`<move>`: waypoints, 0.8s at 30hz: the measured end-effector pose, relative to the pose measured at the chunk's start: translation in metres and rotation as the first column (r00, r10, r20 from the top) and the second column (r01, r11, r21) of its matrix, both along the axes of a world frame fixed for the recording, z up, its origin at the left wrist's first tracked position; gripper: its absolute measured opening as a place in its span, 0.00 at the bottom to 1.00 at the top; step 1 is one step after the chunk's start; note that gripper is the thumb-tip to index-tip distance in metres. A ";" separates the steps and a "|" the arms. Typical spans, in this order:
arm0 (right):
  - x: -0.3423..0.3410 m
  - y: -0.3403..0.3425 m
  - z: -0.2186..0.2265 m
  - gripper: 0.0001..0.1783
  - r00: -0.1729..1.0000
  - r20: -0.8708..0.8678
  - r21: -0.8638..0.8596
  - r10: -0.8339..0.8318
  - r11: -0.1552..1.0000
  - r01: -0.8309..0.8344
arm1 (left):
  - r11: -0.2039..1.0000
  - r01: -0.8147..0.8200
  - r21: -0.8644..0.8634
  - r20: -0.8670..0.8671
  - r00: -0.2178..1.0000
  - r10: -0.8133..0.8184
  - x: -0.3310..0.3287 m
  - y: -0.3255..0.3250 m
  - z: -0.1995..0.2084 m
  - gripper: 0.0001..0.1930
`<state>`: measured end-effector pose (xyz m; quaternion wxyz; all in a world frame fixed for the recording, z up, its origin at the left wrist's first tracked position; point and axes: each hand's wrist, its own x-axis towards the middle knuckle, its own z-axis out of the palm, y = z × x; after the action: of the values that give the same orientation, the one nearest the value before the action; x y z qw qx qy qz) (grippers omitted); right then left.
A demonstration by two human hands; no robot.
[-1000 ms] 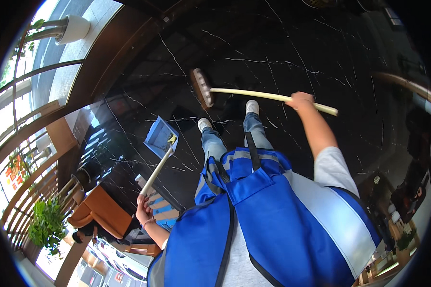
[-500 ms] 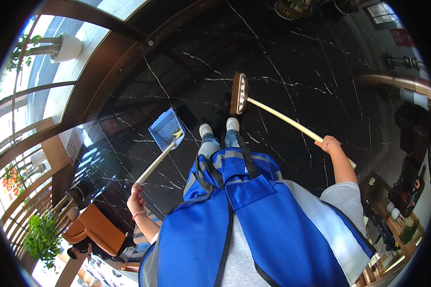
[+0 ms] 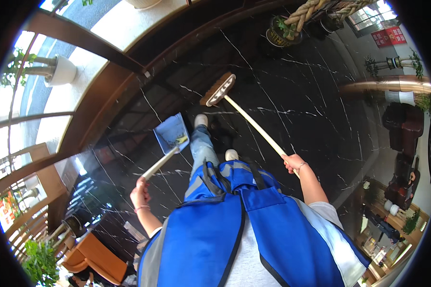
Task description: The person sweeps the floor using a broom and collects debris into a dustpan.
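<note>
Two shoes (image 3: 231, 155), nearly level half a second ago, now stand staggered, the left shoe (image 3: 201, 120) ahead; the broom head (image 3: 218, 90) beyond has turned aslant. One broom (image 3: 254, 125) is gripped in the right hand (image 3: 294, 164); one dustpan (image 3: 171, 133), holding debris (image 3: 181, 139), in the left hand (image 3: 140, 193). That shoe stands just beside the dustpan. One orange-brown chair (image 3: 98, 256) sits lower left; a potted plant (image 3: 277, 37) stands farther ahead.

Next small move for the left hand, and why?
I'd probably have the left hand tip the dustpan slightly back toward its handle: yellowish debris sits inside near the handle end, and one shoe is ahead of the other, which suggests walking that could jostle it. The broom head is apart from the pan, so nothing blocks that tilt.
</note>
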<state>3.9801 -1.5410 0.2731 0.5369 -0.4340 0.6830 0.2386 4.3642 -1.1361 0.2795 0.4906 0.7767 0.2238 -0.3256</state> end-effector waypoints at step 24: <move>0.328 -0.088 -0.122 0.24 0.835 -0.330 -0.153 0.439 0.849 -0.507 | 0.920 0.365 0.139 -0.423 0.862 -0.279 0.166 -0.056 -0.055 0.05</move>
<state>4.3081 -1.6286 0.1516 0.3025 -0.6115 0.6462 0.3421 4.5300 -1.1924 0.2250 0.2872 0.7695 0.2181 -0.5270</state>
